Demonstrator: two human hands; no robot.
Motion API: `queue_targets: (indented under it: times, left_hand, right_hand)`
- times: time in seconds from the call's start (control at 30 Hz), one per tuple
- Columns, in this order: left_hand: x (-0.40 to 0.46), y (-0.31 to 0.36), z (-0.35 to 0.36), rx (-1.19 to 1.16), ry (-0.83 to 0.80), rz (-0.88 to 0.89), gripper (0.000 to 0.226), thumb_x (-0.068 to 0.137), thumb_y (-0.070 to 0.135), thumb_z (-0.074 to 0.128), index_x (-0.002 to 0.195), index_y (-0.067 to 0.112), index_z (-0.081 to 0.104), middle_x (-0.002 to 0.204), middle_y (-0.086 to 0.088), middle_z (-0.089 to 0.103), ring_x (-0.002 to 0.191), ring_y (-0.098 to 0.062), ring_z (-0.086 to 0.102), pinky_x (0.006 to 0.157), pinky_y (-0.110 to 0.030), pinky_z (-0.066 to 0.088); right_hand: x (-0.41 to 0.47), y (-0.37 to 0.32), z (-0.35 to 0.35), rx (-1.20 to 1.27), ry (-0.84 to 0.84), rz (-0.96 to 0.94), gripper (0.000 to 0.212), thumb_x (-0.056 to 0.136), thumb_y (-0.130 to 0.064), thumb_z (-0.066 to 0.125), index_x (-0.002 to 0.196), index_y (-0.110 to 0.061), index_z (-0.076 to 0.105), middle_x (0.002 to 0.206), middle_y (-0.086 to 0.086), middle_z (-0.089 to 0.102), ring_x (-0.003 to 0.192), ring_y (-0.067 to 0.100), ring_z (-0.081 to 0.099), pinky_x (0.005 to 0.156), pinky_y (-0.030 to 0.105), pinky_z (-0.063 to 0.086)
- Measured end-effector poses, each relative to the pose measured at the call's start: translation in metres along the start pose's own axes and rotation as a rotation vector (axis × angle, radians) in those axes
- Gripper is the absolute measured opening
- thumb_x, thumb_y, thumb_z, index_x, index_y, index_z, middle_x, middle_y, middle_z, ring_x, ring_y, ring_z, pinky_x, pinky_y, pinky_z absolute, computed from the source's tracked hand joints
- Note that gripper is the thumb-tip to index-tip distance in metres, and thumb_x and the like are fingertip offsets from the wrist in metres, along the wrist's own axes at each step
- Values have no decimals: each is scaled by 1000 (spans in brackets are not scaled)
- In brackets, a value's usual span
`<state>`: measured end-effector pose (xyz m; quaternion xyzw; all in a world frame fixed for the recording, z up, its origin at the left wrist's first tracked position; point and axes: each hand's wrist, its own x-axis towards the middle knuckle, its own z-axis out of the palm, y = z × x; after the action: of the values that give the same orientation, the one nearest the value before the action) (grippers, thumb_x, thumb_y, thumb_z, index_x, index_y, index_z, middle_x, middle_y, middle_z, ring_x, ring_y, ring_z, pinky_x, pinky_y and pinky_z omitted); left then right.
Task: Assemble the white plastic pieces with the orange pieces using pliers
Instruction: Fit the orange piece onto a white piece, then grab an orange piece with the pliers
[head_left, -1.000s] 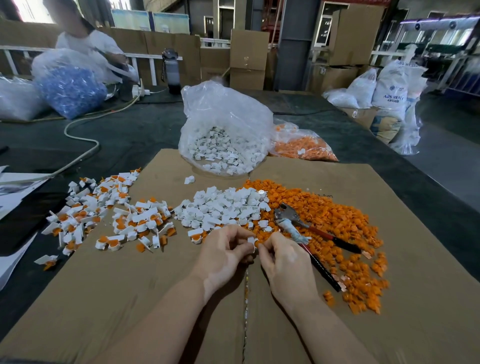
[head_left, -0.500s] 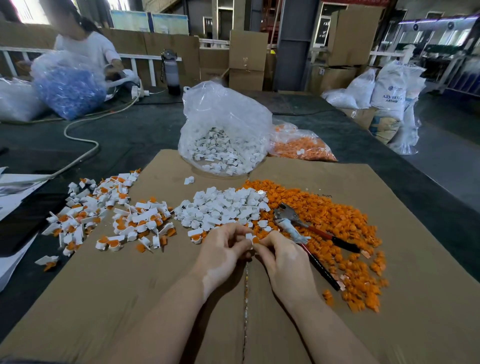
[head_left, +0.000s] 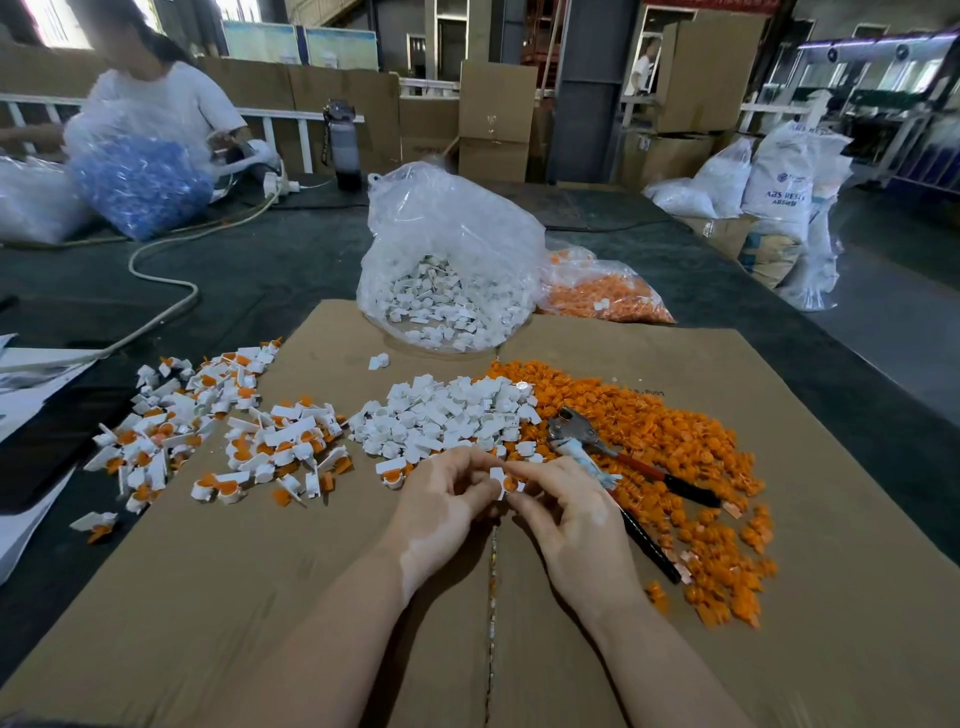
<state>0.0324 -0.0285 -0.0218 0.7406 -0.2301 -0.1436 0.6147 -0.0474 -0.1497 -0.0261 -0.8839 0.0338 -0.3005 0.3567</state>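
White and orange, a small piece sits pinched between the left hand and the right hand, just above the cardboard. The white pile lies just beyond them, the orange pile to the right, with the pliers resting on it

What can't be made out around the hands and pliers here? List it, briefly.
Head view only:
- Whether the orange insert is fully seated in the white piece: too small, and fingers of the left hand and right hand cover it.
- Pliers: the right hand covers part of the handles.
- Print on the cardboard: too small to read.
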Motion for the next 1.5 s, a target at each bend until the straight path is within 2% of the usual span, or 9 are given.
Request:
queue_targets:
  times: [0.37, 0.67, 0.77, 0.83, 0.93, 1.07, 1.33, 1.4, 1.5]
  left_hand:
    - [-1, 3, 0, 14, -15, -10, 15, 86, 0, 59, 92, 13, 65, 59, 4, 61, 55, -1, 58, 55, -8, 43]
    - [3, 1, 4, 10, 53, -18, 6, 82, 10, 68, 86, 14, 67, 62, 2, 59, 61, -8, 55, 61, -20, 44]
    - [4, 1, 5, -84, 64, -66, 8, 82, 4, 67, 89, 6, 64, 66, -6, 63, 55, -8, 57, 56, -16, 45]
    - [5, 1, 5, -118, 76, -90, 11, 82, 3, 67, 92, 4, 63, 70, -11, 66, 51, -6, 57, 52, -14, 45]
    - [6, 1, 5, -133, 90, -105, 13, 83, 5, 66, 95, 7, 63, 73, -11, 68, 52, -4, 58, 52, -12, 45]
    - [7, 0, 5, -173, 99, -119, 14, 83, 6, 66, 96, 8, 63, 71, -10, 66, 53, -4, 58, 53, -12, 45]
    - [11, 3, 5, -245, 141, -189, 10, 83, 3, 65, 93, 5, 64, 61, -6, 63, 50, -9, 56, 48, -16, 44]
    - [13, 7, 5, -317, 161, -226, 9, 84, 2, 64, 93, 1, 63, 60, -8, 62, 50, -12, 54, 47, -20, 43]
    - [18, 14, 4, -408, 197, -252, 8, 84, -1, 63, 91, 0, 63, 58, -6, 61, 50, -12, 52, 45, -19, 42]
  right_hand:
    - [1, -1, 0, -10, 12, -13, 22, 82, -9, 69, 101, -19, 70, 87, -10, 59, 83, 5, 56, 74, 27, 50]
    - [1, -1, -1, -12, 3, 12, 23, 82, -13, 70, 104, -18, 69, 89, -10, 59, 84, 4, 56, 76, 27, 50]
    - [3, 0, -7, -171, 97, 34, 29, 79, -20, 74, 106, -13, 67, 96, -3, 63, 95, 13, 57, 86, 30, 44]
    - [9, 2, -16, -390, 140, 154, 36, 82, -27, 69, 115, -13, 62, 110, 2, 62, 107, 20, 53, 91, 34, 36]
    - [20, 9, -33, -685, -46, 489, 50, 87, -39, 52, 132, -19, 44, 137, 2, 40, 127, 20, 33, 106, 41, 23]
    - [27, 15, -44, -784, -253, 639, 44, 85, -45, 48, 121, -20, 46, 139, 8, 32, 130, 26, 25, 111, 49, 12]
    - [32, 11, -52, -875, -237, 461, 43, 89, -52, 42, 117, -19, 42, 123, 5, 49, 116, 24, 43, 99, 39, 32]
    - [38, 5, -54, -759, -271, 433, 37, 91, -51, 40, 110, -18, 44, 113, 3, 53, 106, 22, 48, 87, 35, 41]
    - [44, -8, -54, -508, -412, 470, 37, 93, -50, 38, 104, -17, 51, 96, 1, 53, 92, 21, 53, 73, 33, 42]
